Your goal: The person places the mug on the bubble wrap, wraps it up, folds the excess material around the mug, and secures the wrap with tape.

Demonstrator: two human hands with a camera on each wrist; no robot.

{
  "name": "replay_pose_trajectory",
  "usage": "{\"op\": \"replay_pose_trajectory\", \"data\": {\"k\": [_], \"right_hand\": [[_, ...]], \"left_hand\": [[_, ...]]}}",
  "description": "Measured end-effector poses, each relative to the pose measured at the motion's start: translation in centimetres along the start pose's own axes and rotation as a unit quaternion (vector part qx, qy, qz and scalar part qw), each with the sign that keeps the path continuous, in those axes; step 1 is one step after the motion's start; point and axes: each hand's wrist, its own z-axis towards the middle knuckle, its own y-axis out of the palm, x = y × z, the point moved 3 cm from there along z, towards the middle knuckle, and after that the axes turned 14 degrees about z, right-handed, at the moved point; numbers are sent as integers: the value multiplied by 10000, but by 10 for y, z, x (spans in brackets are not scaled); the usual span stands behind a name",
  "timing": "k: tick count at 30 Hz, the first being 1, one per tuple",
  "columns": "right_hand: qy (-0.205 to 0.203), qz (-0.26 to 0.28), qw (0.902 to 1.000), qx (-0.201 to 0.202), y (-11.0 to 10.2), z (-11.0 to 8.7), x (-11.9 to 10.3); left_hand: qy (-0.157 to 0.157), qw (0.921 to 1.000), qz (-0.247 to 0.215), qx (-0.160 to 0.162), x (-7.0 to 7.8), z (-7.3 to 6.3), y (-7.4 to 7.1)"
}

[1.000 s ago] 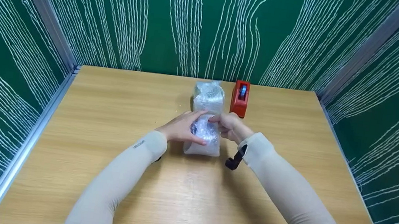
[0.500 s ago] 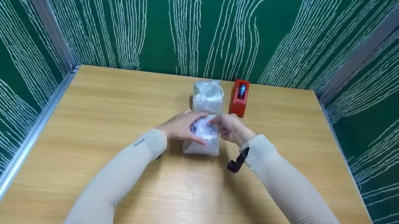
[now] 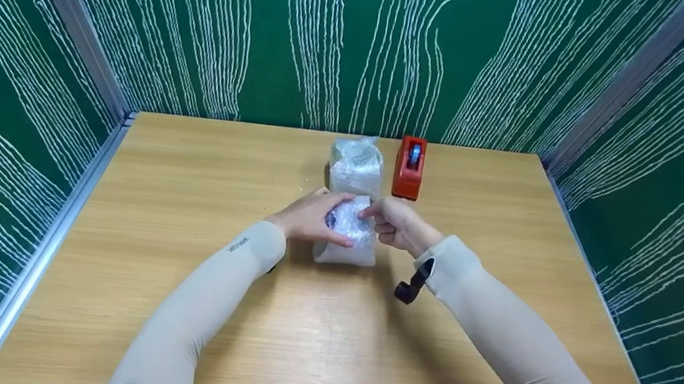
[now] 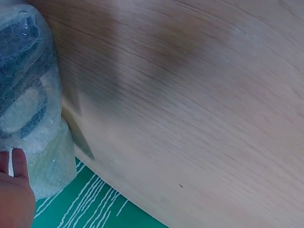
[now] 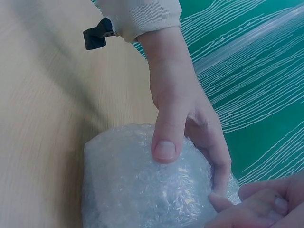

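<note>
A bundle in clear bubble wrap (image 3: 347, 252) lies at mid-table, with something dark showing through its left end (image 4: 21, 71) in the left wrist view. My left hand (image 3: 311, 216) grips this bundle from the left, thumb on the near part and fingers over the far part. My right hand (image 3: 402, 223) is at the upper right of the wrap, index fingertip on it and the other fingers curled beneath. In the right wrist view, the right hand's fingers (image 5: 266, 206) bunch together at the wrap's edge, close to the left hand's fingertips; the left thumb (image 5: 166, 142) presses the wrap.
A second bubble-wrapped bundle (image 3: 357, 164) stands directly behind the first. To its right is a red tape dispenser (image 3: 409, 171) with a blue roll. Green walls with white wavy lines (image 3: 309, 36) border the wooden table (image 3: 188, 158) at the back and sides.
My right hand and forearm have shifted slightly right and toward me, the index fingertip staying at the wrap. The left hand and the bundle hold their place.
</note>
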Motion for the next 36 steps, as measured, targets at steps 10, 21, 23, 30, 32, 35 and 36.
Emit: {"op": "replay_pose_trajectory", "data": {"k": [10,21,23,30,32,35,36], "right_hand": [[-447,-884,9950,89,-8,-6,5],[-1352,-1619,9769,342,-14,7,20],[-1424,-1708,9740,424,-14,9,24],[-1529,-1799,9707,454,-16,12,28],[-1576,-1828,9695,426,-19,13,26],[-1681,-1818,9681,386,-25,15,23],[-1718,-1780,9682,378,-28,16,22]], "left_hand": [[-28,10000,42,62,-7,-5,4],[567,9957,664,305,-6,-11,6],[592,9953,697,320,-6,-11,7],[546,9963,613,253,-3,-13,12],[512,9970,507,278,-1,-14,14],[461,9977,350,338,1,-16,16],[453,9979,302,355,1,-17,16]]}}
